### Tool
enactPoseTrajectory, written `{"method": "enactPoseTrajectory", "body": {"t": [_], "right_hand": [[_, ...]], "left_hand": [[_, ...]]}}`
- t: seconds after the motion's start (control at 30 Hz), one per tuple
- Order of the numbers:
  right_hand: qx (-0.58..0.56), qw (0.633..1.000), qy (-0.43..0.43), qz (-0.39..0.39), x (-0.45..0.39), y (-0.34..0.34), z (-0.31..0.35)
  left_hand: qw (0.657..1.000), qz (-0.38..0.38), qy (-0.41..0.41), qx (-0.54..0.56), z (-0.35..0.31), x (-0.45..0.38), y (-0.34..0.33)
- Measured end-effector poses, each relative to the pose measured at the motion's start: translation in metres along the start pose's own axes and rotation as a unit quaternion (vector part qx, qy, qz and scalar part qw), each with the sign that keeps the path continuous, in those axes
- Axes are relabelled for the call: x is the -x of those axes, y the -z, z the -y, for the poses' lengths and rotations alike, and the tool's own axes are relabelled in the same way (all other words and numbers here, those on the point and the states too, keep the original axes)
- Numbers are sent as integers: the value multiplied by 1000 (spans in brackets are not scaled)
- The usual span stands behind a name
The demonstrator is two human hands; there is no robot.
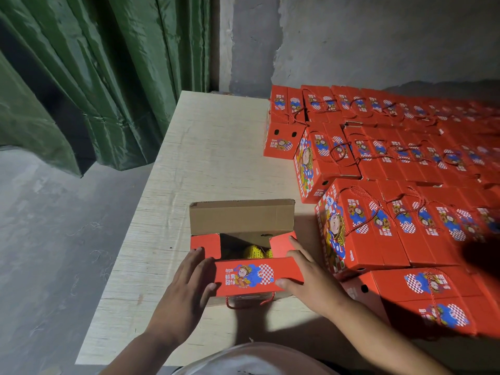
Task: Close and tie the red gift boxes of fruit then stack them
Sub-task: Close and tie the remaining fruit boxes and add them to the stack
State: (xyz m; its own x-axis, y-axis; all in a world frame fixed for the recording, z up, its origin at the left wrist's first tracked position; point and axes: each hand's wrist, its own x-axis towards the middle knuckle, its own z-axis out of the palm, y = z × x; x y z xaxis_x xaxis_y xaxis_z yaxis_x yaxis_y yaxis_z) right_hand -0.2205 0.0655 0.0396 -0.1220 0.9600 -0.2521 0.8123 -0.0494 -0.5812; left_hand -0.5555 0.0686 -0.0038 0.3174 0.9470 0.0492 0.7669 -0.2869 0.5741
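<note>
Head view, lower centre: left hand (186, 280) and right hand (305, 277) pinch open gift box's (243, 231) front flap (257, 276); stiff cardboard, likely fruit-heavy; grip flap ends.

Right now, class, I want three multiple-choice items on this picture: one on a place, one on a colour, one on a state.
1. Where do the finished boxes stand relative to the open box?
A. to its right B. to its left C. on the floor
2. What colour is the curtain?
A. blue B. green C. white
3. How is the open box's far flap?
A. torn off B. folded shut C. standing up

Key: 1 A, they fill the table's right side. 2 B, its folds are green. 3 C, its brown inside faces the camera.
</note>
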Motion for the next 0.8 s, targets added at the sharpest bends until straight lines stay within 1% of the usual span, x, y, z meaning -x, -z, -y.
{"method": "enactPoseTrajectory", "body": {"t": [0.1,0.3,0.4,0.47,0.57,0.67,0.73,0.8], "right_hand": [[-3,1000,4,-6,-4,1,1],[-13,1000,13,2,-12,2,-1],[-2,1000,15,-3,-15,2,-4],[-3,1000,17,-12,-15,-1,-6],[-9,1000,14,-18,-12,-5,-8],[-17,1000,10,-24,-10,-8,-8],[-13,1000,7,-25,-8,-9,-8],[-11,1000,5,-23,-5,-9,-8]], "left_hand": [[1000,-2,5,-3,-3,-2,-1],[999,-16,-22,-38,-5,-11,-3],[998,-9,-8,-61,-9,-11,-2],[995,3,8,-95,-14,-8,1],[983,20,11,-181,-25,-10,4],[968,46,-42,-243,-33,-29,3],[969,48,-78,-231,-41,-50,2],[974,47,-132,-178,-55,-71,0]]}}
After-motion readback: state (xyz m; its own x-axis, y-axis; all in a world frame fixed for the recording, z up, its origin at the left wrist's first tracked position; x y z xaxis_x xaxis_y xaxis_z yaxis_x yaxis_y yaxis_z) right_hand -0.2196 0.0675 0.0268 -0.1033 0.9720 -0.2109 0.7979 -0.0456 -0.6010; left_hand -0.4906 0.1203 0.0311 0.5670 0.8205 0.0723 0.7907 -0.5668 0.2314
